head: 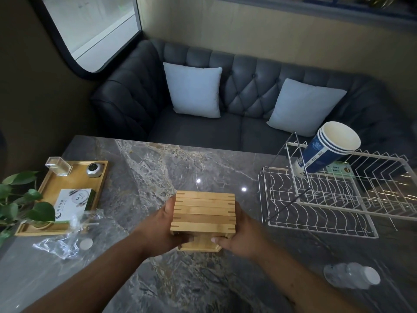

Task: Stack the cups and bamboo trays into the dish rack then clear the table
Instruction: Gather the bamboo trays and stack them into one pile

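Note:
A stack of several small bamboo trays (204, 211) is held between both hands over the middle of the grey marble table (144, 168). My left hand (162, 227) grips its left side and my right hand (239, 236) grips its right side, thumbs on the near edge. A white wire dish rack (316, 208) stands at the right of the table. A nested stack of blue paper cups (325, 150) lies tilted on the rack's upper tier, mouths facing me.
A bamboo serving tray (65, 184) at the left holds a clear box, a small round device and a card box. A plant (20, 204) overhangs it. Crumpled clear plastic (61, 242) lies near it. A plastic bottle (352, 275) lies at the lower right. A dark sofa stands behind.

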